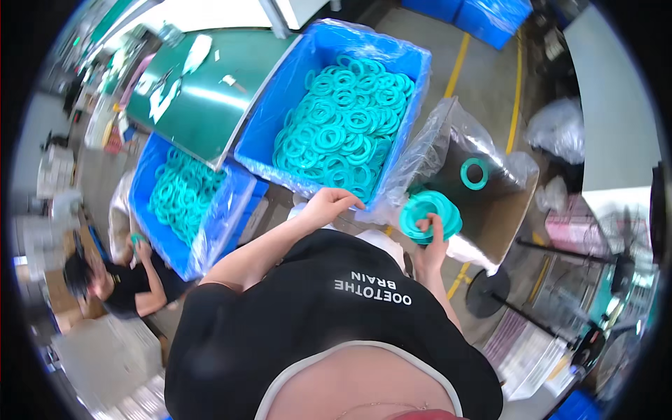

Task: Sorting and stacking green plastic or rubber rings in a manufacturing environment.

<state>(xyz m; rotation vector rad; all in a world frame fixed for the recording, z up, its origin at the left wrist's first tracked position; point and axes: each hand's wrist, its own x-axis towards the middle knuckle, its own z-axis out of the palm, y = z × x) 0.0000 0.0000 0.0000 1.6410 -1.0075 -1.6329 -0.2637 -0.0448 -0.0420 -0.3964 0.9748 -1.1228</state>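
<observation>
My right hand [433, 245] is closed on a stack of teal rings [448, 218], with a finger through the middle, at the near left corner of a cardboard box [505, 222]. One single teal ring [474, 173] shows over the inside of this box; I cannot tell whether it lies on something or is in the air. My left hand [332, 207] is at the near edge of a large blue bin [276, 106], fingers loosely stretched to the right, no ring visible in them. A heap of teal rings [343, 126] fills much of that bin.
Clear plastic liner [427, 150] drapes between bin and box. Left stands a second blue bin [143, 183] of rings, beside a green table [238, 59]. A person [126, 283] works there, a teal piece in hand. A black fan stand [488, 294] stands right of the box.
</observation>
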